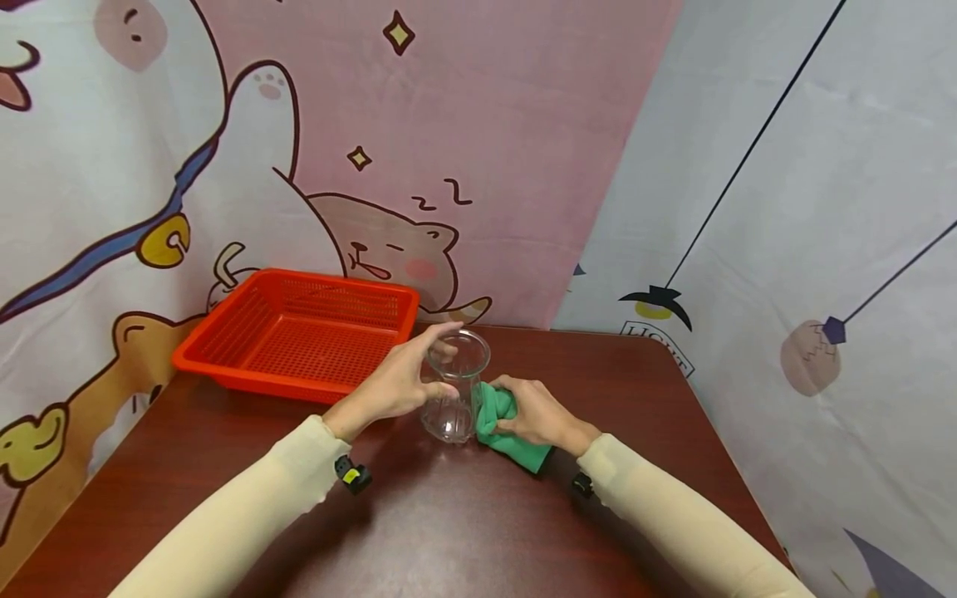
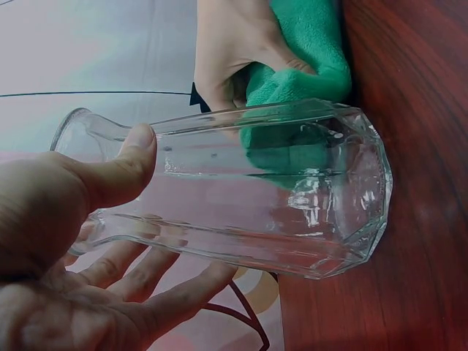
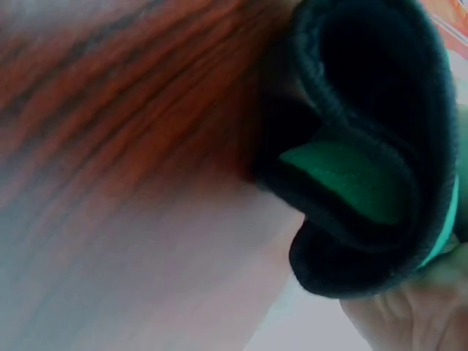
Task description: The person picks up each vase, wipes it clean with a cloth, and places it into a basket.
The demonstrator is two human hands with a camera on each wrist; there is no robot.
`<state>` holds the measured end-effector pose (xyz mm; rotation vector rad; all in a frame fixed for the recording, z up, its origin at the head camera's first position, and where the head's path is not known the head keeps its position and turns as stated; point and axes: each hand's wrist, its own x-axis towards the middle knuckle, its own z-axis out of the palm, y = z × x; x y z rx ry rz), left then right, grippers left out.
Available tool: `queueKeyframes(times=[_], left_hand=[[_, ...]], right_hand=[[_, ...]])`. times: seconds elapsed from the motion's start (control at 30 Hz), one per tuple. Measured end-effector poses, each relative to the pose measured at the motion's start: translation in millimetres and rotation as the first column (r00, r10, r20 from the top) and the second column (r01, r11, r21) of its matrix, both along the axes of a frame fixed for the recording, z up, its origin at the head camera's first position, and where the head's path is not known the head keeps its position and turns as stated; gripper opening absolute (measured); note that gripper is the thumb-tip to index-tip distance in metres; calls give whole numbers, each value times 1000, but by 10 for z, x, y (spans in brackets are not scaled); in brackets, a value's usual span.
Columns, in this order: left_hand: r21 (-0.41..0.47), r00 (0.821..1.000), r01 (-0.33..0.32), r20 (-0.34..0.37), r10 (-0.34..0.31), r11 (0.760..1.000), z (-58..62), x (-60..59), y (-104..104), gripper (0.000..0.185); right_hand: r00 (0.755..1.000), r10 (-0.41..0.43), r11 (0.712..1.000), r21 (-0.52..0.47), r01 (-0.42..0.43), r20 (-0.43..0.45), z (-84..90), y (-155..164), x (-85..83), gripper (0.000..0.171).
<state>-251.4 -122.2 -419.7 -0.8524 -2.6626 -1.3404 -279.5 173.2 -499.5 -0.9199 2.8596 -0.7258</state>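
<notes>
Glass vase [image 1: 454, 389] stands upright on the dark wooden table [image 1: 463, 531], near the middle, its long axis vertical and its flared mouth uppermost. We find our left hand [image 1: 396, 384] curled round its upper part: in the left wrist view the thumb lies along the near wall below the rim and the fingers [image 2: 157, 274] wrap the far side. Our right hand [image 1: 540, 418] is closed on a bunched green cloth [image 1: 503, 425], pressed against the lower right wall of the vase; the cloth touches the glass low down, close to the table surface. The vase thus lies directly left of the cloth hand, in contact, with both hands equally near.

An orange perforated basket [image 1: 299, 332] sits at the rear left of the table, apart from the vase. Behind, a printed cartoon backdrop [image 1: 374, 124] hangs; on the panel at right we read part of a word, apparently "LIGHT" [image 1: 658, 336], half hidden by the table edge. No label or brand shows on the vase.
</notes>
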Motion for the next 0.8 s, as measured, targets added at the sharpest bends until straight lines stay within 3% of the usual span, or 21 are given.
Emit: queueKeyframes(times=[0.37,0.57,0.8], left_hand=[[4,1000,-4,-12,4,1000,-19,-9,-9,103],[0,1000,-6,0,6,1000,-8,-8,-14,104],[-4,1000,-8,-8,8,1000,-22,-9,-14,102]], right_hand=[[998,-17,991,-131,25,63,-32,9,-4,62],[996,-55,965,-251,71,71,31,-13,22,73],[997,-75,929,-363,78,20,180,-68,39,73]])
